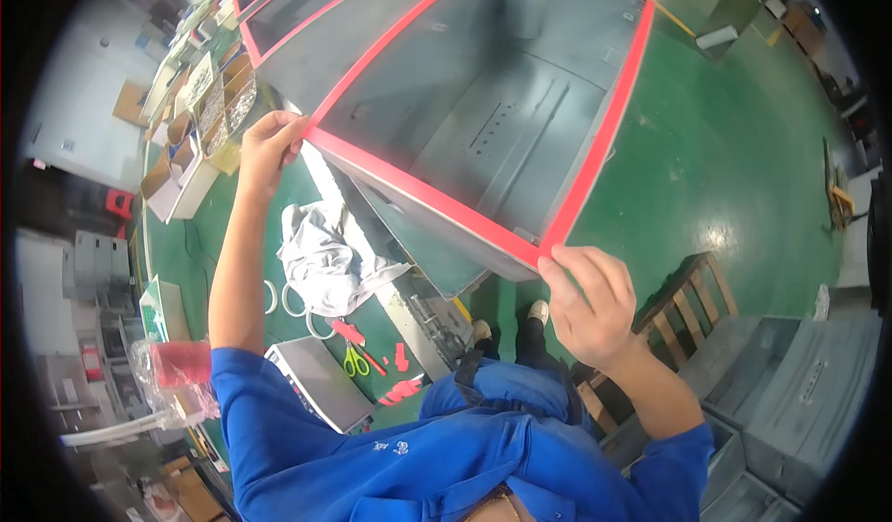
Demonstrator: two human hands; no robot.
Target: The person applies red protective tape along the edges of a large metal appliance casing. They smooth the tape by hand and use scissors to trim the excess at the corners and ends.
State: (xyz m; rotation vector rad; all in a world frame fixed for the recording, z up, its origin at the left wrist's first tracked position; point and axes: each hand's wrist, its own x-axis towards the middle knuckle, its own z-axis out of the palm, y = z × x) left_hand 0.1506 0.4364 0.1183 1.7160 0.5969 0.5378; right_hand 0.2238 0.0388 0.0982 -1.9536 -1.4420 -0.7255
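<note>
A large grey metal box (pixel 409 192) lies in front of me with its open side up, its rim lined with red tape (pixel 418 185). At the near left corner, my left hand (pixel 269 150) is closed, thumb and fingers pinching the end of the tape on the rim. My right hand (pixel 595 308) is at the near right corner, its fingertips closed on the tape there. Whether either hand grips the tape alone or the metal edge with it cannot be made out. A dark blurred patch hides part of the box's far interior.
Left of the box, a white cloth (pixel 330 257), green-handled scissors (pixel 355 361), red tape scraps (pixel 401 392) and a grey box-shaped device (pixel 321 383) lie on a green surface. Cartons of small parts (pixel 223 104) stand farther left. A wooden pallet (pixel 688 308) and grey metal boxes (pixel 790 383) are at right.
</note>
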